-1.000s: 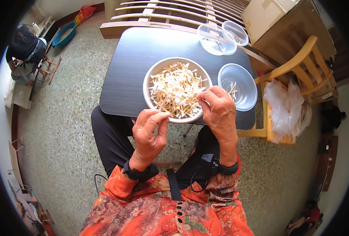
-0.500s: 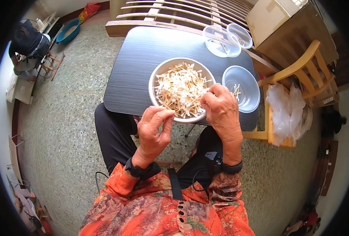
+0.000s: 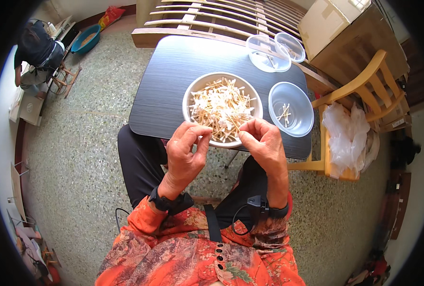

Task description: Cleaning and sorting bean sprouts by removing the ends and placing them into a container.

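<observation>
Weighing little, I judge, the cotton swabs (image 3: 221, 107) heaped in the white bowl (image 3: 186, 107) want a mid-stick hold, sparing their soft tips. By its near rim my left fingers (image 3: 197, 131) and right fingers (image 3: 250, 139) each press to the thumb; whether on swabs, I cannot tell.

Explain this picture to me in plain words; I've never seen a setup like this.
There is no machine here: these are a person's own bare hands. A wide fisheye camera worn on the head looks down, so straight edges bend. On the dark table stands a pale bowl heaped with cotton swabs. To its right, a bluish bowl holds only a few swabs. The left hand and right hand are at the pale bowl's near side, fingertips drawn together; whether either pinches a swab is too small to tell.
</observation>
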`<state>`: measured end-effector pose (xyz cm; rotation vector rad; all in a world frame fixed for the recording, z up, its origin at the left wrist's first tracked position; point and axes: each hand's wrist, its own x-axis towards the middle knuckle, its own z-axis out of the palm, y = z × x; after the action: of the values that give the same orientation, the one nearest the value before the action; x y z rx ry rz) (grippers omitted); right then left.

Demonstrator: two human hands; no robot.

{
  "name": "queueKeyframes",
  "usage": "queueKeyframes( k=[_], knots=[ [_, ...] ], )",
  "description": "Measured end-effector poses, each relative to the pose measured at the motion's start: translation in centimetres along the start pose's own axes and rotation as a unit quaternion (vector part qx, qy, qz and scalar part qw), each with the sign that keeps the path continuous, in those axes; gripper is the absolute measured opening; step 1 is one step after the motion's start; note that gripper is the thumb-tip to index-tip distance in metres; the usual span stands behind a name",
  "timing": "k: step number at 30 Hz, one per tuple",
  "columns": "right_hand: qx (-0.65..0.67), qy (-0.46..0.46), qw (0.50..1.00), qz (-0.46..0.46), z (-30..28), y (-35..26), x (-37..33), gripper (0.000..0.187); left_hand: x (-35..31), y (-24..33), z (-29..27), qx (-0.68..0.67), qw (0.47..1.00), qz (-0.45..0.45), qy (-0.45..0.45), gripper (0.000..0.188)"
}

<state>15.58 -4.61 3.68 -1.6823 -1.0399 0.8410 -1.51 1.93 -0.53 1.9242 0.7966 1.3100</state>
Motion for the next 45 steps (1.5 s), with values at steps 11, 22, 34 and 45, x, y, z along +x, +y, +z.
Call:
queueKeyframes(
  k=[11, 22, 34, 45],
  knots=[
    [-0.17, 0.103, 0.976, -0.088, 2.0, -1.5, -2.5, 0.009, 0.4, 1.0, 0.3, 0.061, 0.992, 0.108, 0.029, 0.022],
    [-0.128, 0.159, 0.957, -0.208, 3.7, -0.8, -1.9, 0.011, 0.7, 0.4, 1.3, 0.047, 0.994, 0.091, 0.033, 0.015],
    [0.204, 0.117, 0.967, -0.094, 5.1, 1.0, -1.9, 0.013, 0.5, 1.3, 0.7, -0.036, 0.995, -0.082, -0.044, 0.008],
    [0.182, 0.235, 0.93, -0.218, 6.5, 1.6, -3.1, 0.013, -0.3, 2.6, 0.8, -0.29, 0.919, -0.268, 0.01, 0.007]
  ],
)
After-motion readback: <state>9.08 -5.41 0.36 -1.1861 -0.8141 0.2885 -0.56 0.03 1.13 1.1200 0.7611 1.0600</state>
